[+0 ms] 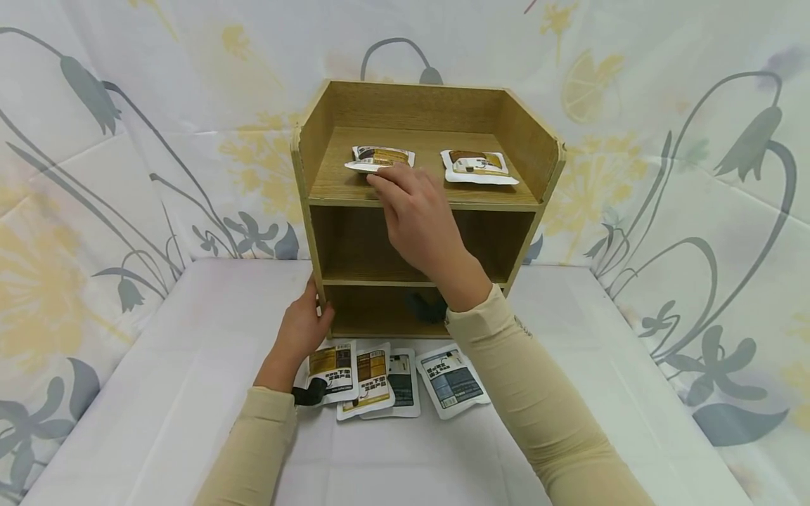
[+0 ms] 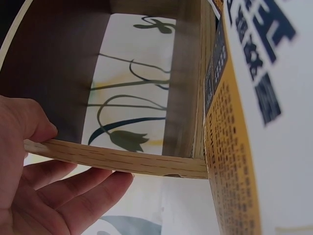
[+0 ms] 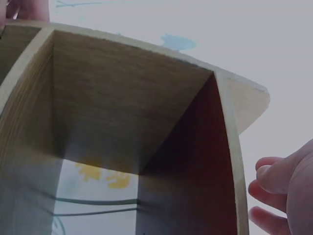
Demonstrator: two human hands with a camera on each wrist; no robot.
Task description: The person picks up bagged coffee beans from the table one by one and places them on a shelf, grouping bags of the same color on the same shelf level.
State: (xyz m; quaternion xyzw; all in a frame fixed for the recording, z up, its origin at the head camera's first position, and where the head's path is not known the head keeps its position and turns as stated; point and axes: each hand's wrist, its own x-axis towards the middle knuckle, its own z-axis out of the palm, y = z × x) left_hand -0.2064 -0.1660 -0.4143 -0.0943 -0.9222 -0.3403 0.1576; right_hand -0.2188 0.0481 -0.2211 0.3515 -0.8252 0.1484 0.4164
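Note:
A wooden shelf unit (image 1: 418, 284) stands on the white-covered table. With the thumb inside and the fingers outside, my left hand (image 1: 302, 327) grips its left side panel (image 2: 112, 161) low down. My right hand (image 1: 420, 214) is at the top shelf, fingertips at the front edge of a white and brown packet (image 1: 382, 156). In the right wrist view the fingers (image 3: 274, 178) are loosely bent beside the shelf edge, with no packet visible between them. To the right on the top shelf lies a similar packet (image 1: 477, 167).
In front of the unit lie several flat packets, among them a yellow-labelled packet (image 1: 367, 383) overlapping others and a separate dark-labelled packet (image 1: 451, 383). Behind the unit hangs a flower-patterned cloth (image 1: 683, 176). The middle compartment (image 1: 354, 246) is partly hidden by my right arm.

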